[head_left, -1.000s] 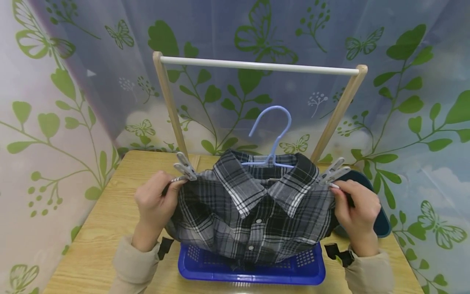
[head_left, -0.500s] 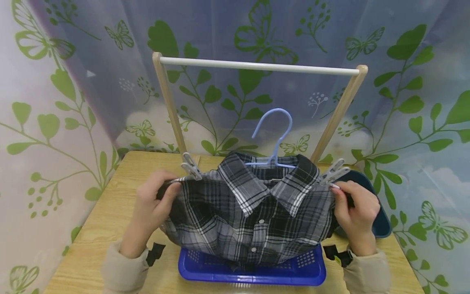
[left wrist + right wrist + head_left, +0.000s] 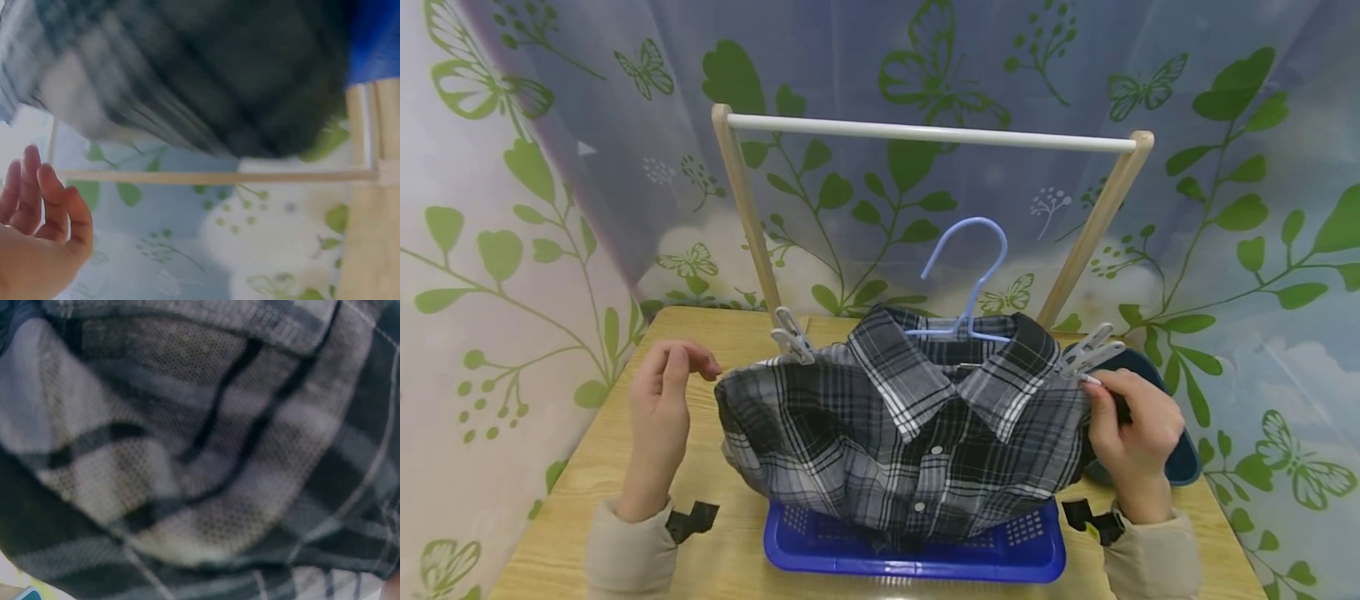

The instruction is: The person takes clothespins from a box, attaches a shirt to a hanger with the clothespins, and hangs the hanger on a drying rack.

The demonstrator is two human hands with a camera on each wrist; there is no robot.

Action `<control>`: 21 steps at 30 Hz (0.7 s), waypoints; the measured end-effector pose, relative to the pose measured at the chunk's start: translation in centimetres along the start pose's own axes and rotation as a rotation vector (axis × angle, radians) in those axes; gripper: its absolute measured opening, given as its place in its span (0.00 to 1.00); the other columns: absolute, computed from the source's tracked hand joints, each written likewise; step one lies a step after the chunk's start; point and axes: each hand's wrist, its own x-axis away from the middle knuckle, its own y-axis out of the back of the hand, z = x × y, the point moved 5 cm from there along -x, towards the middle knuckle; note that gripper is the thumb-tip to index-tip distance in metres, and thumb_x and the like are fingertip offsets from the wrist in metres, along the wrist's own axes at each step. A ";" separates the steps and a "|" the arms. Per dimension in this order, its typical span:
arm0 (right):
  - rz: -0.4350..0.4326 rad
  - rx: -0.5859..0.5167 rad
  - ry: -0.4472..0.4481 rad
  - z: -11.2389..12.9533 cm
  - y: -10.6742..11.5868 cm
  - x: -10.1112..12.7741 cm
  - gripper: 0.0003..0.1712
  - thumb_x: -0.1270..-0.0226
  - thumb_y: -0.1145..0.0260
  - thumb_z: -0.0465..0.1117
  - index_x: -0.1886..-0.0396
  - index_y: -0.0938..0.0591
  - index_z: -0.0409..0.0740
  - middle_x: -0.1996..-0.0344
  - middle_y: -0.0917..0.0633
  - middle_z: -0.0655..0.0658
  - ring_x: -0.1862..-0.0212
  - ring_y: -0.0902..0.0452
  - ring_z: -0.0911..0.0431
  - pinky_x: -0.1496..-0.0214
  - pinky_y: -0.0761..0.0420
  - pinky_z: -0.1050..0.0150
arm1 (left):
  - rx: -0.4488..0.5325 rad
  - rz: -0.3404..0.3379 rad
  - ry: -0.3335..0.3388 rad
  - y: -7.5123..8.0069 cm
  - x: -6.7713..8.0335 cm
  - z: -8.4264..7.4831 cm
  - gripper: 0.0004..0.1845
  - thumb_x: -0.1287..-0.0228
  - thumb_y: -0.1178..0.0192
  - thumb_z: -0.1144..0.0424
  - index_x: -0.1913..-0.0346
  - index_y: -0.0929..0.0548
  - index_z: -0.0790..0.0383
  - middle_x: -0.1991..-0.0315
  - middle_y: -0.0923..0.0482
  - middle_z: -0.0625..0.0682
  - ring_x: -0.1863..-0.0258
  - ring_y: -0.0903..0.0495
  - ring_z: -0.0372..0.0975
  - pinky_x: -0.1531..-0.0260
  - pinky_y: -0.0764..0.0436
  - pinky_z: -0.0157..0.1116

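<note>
Above the blue basket (image 3: 917, 554) on the wooden table (image 3: 587, 500), a plaid shirt (image 3: 902, 442) is held on a light blue hanger (image 3: 966, 275), pegged at each shoulder by a clothespin (image 3: 790, 337); the right hand (image 3: 1131, 433) grasps the right shoulder, while the left hand (image 3: 662, 396) hangs apart from the cloth, fingers loosely curled on nothing; the pegging step appears finished, and lifting the hook to the white rail (image 3: 925, 133) seems to be called for next; the collar faces the wearer, hook upward, the shoulders' long axis running left to right.
</note>
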 end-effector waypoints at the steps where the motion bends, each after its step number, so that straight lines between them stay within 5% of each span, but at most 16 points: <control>1: -0.001 0.001 0.000 0.0 0.0 0.0 0.30 0.31 0.32 0.50 0.82 0.22 0.28 0.87 0.24 0.35 0.83 0.33 0.52 0.64 0.30 0.75 | 0.004 -0.017 0.020 0.3 0.1 0.6 0.13 0.23 0.55 0.73 0.65 0.28 0.82 0.71 0.21 0.52 0.70 0.22 0.37 0.64 0.24 0.30; 5: -0.009 0.007 -0.006 0.1 0.0 0.0 0.30 0.31 0.32 0.51 0.82 0.21 0.28 0.87 0.24 0.34 0.83 0.33 0.53 0.64 0.30 0.75 | -0.094 -0.028 0.114 1.2 1.0 2.8 0.13 0.23 0.53 0.71 0.65 0.28 0.79 0.73 0.23 0.55 0.72 0.25 0.39 0.66 0.25 0.29; 10: -0.016 0.004 -0.014 0.3 0.0 0.0 0.29 0.32 0.32 0.50 0.82 0.21 0.28 0.87 0.24 0.34 0.82 0.32 0.54 0.63 0.30 0.76 | -0.332 0.011 0.223 1.6 2.7 5.4 0.10 0.23 0.50 0.68 0.63 0.24 0.73 0.71 0.24 0.52 0.71 0.26 0.35 0.68 0.27 0.26; 16: -0.019 -0.013 -0.025 0.3 -0.1 -0.1 0.29 0.32 0.31 0.49 0.81 0.21 0.27 0.87 0.24 0.34 0.82 0.31 0.55 0.63 0.30 0.76 | -0.516 0.075 0.151 1.5 4.5 7.6 0.02 0.32 0.45 0.75 0.64 0.24 0.70 0.74 0.25 0.51 0.73 0.30 0.31 0.74 0.33 0.24; 21: -0.029 -0.003 -0.031 0.2 -0.1 0.0 0.29 0.32 0.31 0.50 0.82 0.21 0.27 0.86 0.23 0.34 0.82 0.31 0.56 0.62 0.30 0.77 | -0.587 0.184 0.069 0.6 5.8 8.6 0.03 0.39 0.43 0.73 0.63 0.25 0.69 0.75 0.28 0.54 0.75 0.29 0.40 0.75 0.29 0.36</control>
